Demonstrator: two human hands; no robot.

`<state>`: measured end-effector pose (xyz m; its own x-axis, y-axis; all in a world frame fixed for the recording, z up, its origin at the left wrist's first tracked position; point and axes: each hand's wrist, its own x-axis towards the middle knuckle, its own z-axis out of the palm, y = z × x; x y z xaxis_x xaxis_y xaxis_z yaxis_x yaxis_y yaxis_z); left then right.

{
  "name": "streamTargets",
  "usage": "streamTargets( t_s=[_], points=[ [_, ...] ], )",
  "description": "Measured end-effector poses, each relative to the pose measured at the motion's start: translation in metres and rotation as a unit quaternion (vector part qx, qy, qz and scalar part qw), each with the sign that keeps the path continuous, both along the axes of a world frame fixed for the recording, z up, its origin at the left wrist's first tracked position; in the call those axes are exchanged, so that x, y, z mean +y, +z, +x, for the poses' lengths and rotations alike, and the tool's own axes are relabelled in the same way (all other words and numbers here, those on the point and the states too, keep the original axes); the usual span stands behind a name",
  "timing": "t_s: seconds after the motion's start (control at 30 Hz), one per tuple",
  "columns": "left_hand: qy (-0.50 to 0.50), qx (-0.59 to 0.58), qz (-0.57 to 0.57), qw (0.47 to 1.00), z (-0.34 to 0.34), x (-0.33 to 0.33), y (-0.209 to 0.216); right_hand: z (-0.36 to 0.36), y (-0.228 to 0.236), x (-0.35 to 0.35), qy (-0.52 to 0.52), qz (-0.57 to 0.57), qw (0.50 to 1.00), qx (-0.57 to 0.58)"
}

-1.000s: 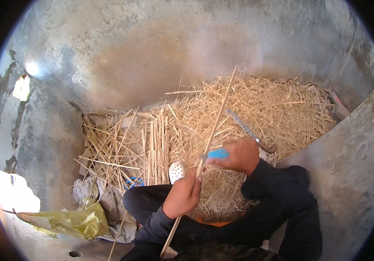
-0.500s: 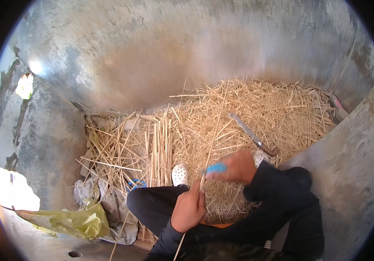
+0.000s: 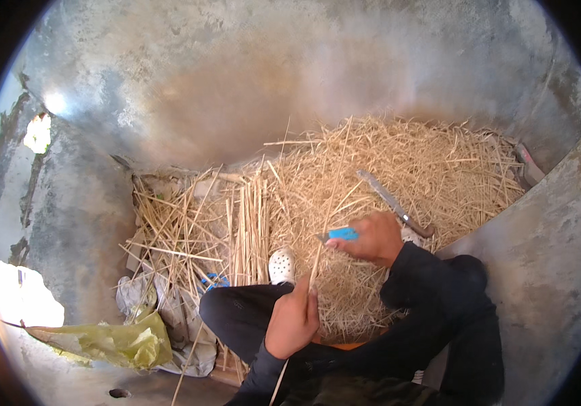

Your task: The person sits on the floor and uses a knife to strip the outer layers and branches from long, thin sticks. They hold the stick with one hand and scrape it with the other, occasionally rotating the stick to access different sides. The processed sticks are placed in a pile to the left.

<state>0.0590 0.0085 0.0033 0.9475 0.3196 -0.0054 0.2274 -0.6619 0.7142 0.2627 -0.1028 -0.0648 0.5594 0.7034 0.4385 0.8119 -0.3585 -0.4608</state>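
Observation:
My left hand is closed around a thin bamboo strip, which slants up past the fingertips and comes out below the palm toward the lower edge. My right hand grips a blue utility knife, its short blade pointing left, just beyond the strip's upper part. Whether the blade touches the strip, I cannot tell. Both hands are over my bent, dark-clad legs, and a white clog shows on one foot between them and the loose strips.
A large heap of pale shavings lies along the concrete wall. On it rests a machete with a curved wooden handle. Bundled strips and scattered strips lie at left, near a yellow-green plastic sack.
My right hand has moved away from my left hand, up and slightly to the right, with the knife now sharp and its blade visible. My left hand stays nearly in place.

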Motion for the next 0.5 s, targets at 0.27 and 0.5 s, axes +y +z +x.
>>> streamTargets(
  t_s=[0.27, 0.5],
  points=[
    [-0.012, -0.013, -0.008, 1.0, -0.008, -0.002, -0.004, 0.022, -0.001, 0.0, 0.007, -0.007, 0.998, -0.067],
    [-0.052, 0.053, -0.12, 0.99, -0.032, -0.022, 0.008, 0.11, 0.007, -0.026, -0.187, -0.16, 0.969, 0.013]
  ],
)
